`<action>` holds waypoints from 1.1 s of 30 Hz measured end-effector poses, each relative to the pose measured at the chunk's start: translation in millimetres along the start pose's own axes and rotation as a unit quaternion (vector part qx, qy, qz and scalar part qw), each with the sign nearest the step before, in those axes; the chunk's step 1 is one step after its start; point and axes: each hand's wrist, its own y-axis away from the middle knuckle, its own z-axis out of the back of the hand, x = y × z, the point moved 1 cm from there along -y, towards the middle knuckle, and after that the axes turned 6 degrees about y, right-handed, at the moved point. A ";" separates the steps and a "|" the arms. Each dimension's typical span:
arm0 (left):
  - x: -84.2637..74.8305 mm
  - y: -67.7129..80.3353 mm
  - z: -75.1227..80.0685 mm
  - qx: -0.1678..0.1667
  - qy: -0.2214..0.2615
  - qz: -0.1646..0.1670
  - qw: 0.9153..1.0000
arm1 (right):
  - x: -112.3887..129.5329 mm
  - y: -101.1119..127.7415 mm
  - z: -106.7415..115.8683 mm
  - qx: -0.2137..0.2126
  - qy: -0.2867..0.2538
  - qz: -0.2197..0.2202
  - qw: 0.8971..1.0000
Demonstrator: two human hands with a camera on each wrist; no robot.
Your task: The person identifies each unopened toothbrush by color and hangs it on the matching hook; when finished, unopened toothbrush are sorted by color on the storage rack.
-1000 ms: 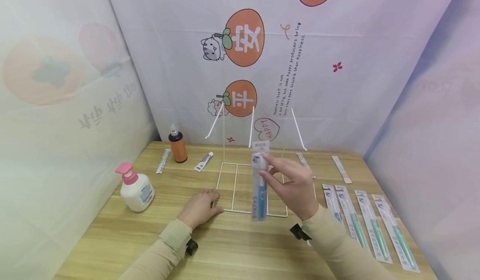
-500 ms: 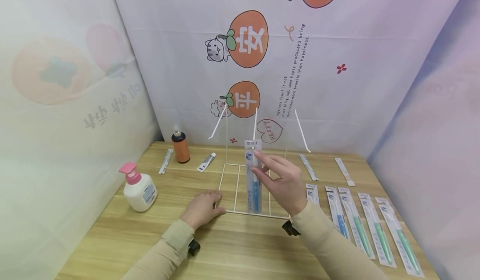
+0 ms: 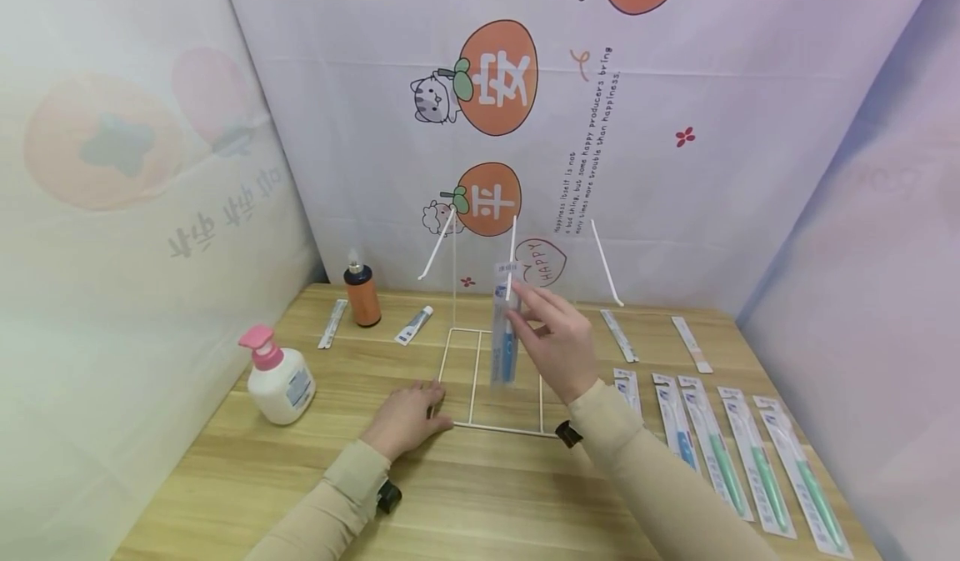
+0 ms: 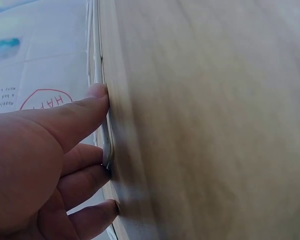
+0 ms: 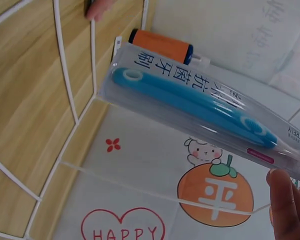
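Observation:
My right hand (image 3: 557,340) pinches a packaged blue toothbrush (image 3: 504,357) near the top of its clear pack. The pack hangs upright at the middle prong of a white wire rack (image 3: 502,428), with the prong's tip showing in front of the card. In the right wrist view, the toothbrush (image 5: 190,102) spans the frame and fingertips (image 5: 282,192) touch its pack at the right edge. My left hand (image 3: 408,415) rests at the rack's front left corner. Seen from the left wrist, its thumb and fingertips (image 4: 97,95) press at the low wire against the wooden table.
Several packaged toothbrushes (image 3: 757,461) lie in a row at the right. Behind them are two slim packets (image 3: 692,344). A pink-topped pump bottle (image 3: 281,386), an orange bottle (image 3: 363,297) and a small toothpaste tube (image 3: 414,325) stand or lie at the left. Printed cloth surrounds the table.
My right hand has carried the packaged toothbrush left, then up and back, so the middle prong's tip now shows before the card. The left hand stays at the rack's corner.

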 end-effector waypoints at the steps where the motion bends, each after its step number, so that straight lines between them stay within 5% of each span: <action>1: 0.1 0.0 -0.2 0.000 0.000 0.000 1.000 | -3.0 -2.3 -2.1 -0.002 0.004 -0.002 1.000; 17: -0.3 0.6 1.8 0.001 0.019 -0.001 1.000 | -50.4 -43.8 -35.4 0.004 0.095 -0.046 0.994; 33: 3.3 -1.2 -0.9 -0.001 0.023 -0.004 1.000 | -71.2 -64.6 -52.0 0.028 0.112 -0.106 0.988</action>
